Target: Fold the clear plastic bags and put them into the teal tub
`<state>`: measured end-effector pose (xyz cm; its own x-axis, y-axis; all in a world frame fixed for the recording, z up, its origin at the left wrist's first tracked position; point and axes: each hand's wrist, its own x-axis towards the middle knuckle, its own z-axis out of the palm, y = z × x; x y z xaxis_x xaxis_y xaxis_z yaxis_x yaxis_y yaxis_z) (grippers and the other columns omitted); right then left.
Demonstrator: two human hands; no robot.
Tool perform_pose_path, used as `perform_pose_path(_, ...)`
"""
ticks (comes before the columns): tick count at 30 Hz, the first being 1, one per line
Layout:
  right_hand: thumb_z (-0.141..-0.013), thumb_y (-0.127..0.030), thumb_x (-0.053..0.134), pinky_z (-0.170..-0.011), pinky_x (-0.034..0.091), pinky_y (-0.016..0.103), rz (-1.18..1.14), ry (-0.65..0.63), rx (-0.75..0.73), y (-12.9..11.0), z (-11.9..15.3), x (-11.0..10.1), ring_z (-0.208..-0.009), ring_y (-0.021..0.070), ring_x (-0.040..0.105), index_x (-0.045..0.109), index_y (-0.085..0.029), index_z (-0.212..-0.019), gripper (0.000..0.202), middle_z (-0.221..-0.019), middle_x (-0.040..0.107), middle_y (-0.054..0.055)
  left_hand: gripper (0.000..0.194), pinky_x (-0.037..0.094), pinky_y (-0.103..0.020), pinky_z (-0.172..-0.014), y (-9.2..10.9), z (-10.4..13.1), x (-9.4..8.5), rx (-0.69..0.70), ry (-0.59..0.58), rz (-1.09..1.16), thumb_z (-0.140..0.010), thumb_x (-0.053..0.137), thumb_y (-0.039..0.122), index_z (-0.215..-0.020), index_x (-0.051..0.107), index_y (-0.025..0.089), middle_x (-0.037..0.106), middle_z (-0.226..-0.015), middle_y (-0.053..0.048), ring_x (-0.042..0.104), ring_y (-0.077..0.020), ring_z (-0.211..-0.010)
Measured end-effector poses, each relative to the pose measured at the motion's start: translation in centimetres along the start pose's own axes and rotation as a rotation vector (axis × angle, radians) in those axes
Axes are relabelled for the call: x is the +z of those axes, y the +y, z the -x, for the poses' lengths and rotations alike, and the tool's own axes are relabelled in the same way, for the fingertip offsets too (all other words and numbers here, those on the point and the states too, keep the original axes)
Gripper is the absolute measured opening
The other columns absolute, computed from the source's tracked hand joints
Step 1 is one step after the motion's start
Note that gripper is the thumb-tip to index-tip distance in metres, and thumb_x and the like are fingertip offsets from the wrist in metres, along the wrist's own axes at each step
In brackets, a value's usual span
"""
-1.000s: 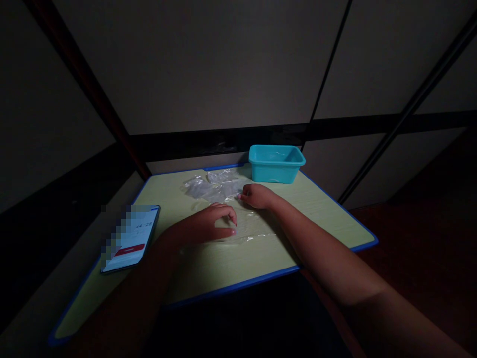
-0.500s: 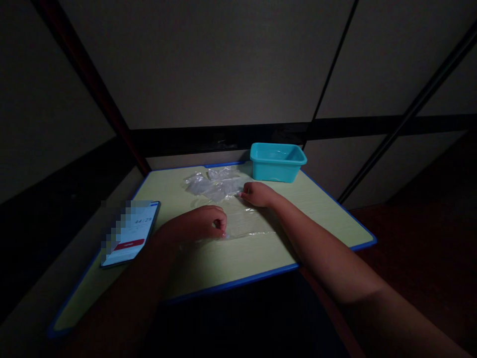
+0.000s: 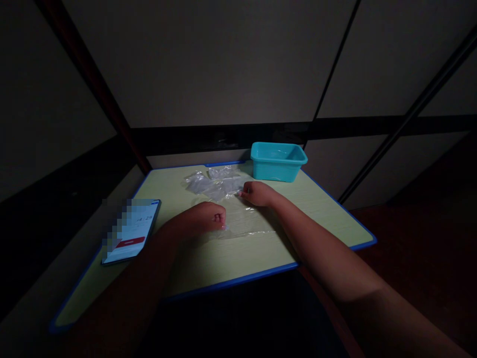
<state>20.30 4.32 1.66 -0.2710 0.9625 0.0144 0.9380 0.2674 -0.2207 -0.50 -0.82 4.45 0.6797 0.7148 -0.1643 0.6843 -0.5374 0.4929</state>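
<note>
A clear plastic bag lies spread on the small table, its see-through film hard to tell from the tabletop. My left hand pinches the bag's near left part, with the fingers curled and the thumb pressed down. At the bag's far side my right hand is closed on the film, thumb and fingertips together. Just beyond the hands, more crumpled clear plastic is bunched up; whether it is part of the same bag I cannot tell.
A turquoise plastic basket stands at the table's back right. On the left lies a phone with its screen lit. The pale yellow table has a blue edge and stands against cabinet panels.
My left hand has moved slightly away from me, drawing the bag's near edge with it, and its fingers have curled tighter. My right hand has stayed almost still.
</note>
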Motion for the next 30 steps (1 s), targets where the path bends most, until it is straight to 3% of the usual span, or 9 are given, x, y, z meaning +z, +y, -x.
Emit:
perform_pose_path(12, -0.083, -0.049, 0.046, -0.053, 0.030, 0.023, -0.008, -0.013, -0.010, -0.1, 0.2, -0.1, -0.072, 0.0148, 0.058, 0.063, -0.017, -0.092, 0.037, -0.089, 0.068, 0.008, 0.011, 0.034, -0.023, -0.055, 0.0, 0.1, 0.0, -0.029, 0.029, -0.061, -0.067, 0.044, 0.019, -0.062, 0.054, 0.017, 0.059, -0.064, 0.001, 0.052, -0.0136, -0.062)
perform_pose_path(21, -0.083, -0.050, 0.046, -0.053, 0.029, 0.024, 0.020, -0.011, -0.023, -0.3, 0.3, -0.3, -0.073, 0.0163, 0.057, 0.063, -0.017, -0.091, 0.038, -0.087, 0.068, 0.009, 0.009, 0.034, -0.022, -0.056, -0.1, -0.6, 0.4, -0.004, 0.108, -0.058, -0.069, 0.051, 0.024, -0.068, 0.057, 0.018, 0.054, -0.063, 0.003, 0.050, -0.0130, -0.062)
perform_pose_path(24, -0.082, -0.051, 0.046, -0.054, 0.030, 0.024, 0.022, -0.008, -0.025, -0.2, 0.2, -0.2, -0.073, 0.0165, 0.057, 0.062, -0.017, -0.090, 0.038, -0.087, 0.067, 0.009, 0.012, 0.040, -0.026, -0.068, -0.6, -0.9, 0.5, 0.069, 0.191, -0.073, -0.070, 0.056, 0.028, -0.076, 0.057, 0.018, 0.058, -0.077, -0.001, 0.053, -0.0165, -0.076)
perform_pose_path(27, -0.082, -0.052, 0.046, -0.054, 0.030, 0.024, 0.007, -0.018, -0.025, -0.1, 0.2, -0.1, -0.072, 0.0158, 0.057, 0.062, -0.017, -0.091, 0.039, -0.087, 0.067, 0.008, 0.019, 0.039, -0.032, -0.081, -0.8, -0.8, 0.2, 0.083, 0.355, -0.119, -0.071, 0.058, 0.030, -0.086, 0.057, 0.018, 0.057, -0.090, -0.004, 0.051, -0.0205, -0.090)
perform_pose_path(30, -0.082, -0.052, 0.046, -0.055, 0.030, 0.024, -0.008, -0.022, -0.024, 0.0, 0.1, 0.0, -0.071, 0.0152, 0.056, 0.062, -0.017, -0.092, 0.040, -0.088, 0.067, 0.008, 0.017, 0.041, -0.031, -0.075, -0.5, -0.5, -0.4, 0.035, 0.516, -0.095, -0.075, 0.054, 0.031, -0.085, 0.056, 0.018, 0.055, -0.088, -0.003, 0.051, -0.0185, -0.083)
